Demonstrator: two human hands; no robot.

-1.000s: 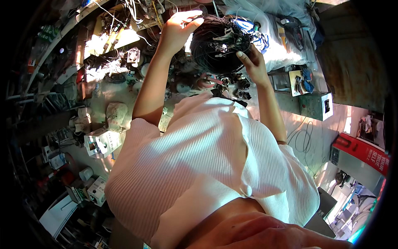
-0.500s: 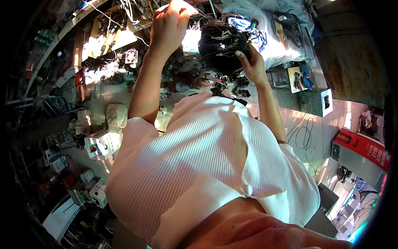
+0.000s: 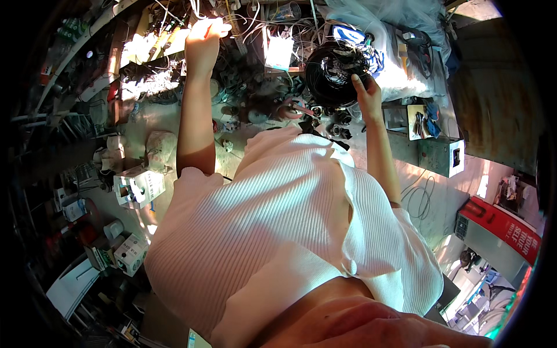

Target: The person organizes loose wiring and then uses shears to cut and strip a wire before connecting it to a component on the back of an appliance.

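Observation:
A round coil of thin black wire [image 3: 332, 78] hangs above the workbench front, right of centre, its open middle turned partly toward me. My right hand [image 3: 368, 97] grips the coil's right side, thumb on top and the other fingers behind it. Well to the left, my left hand [image 3: 203, 49] is raised near the bench, its fingers drawn together at the tips in bright sunlight. Whatever it pinches, if anything, is too thin or washed out to make out. Loose pale wires [image 3: 249, 26] lie on the bench between the two hands.
Clear plastic sheeting [image 3: 406, 81] covers the bench on the right. A lit white box [image 3: 279, 53] stands behind, between my hands. Below are dark machine parts [image 3: 339, 130], a white carton [image 3: 139, 187] at left, a green-grey box [image 3: 438, 155] at right, and cable [image 3: 420, 197] on the floor.
My left hand has moved left and down, away from the coil. My right hand has shifted right with the coil, whose open middle now shows more.

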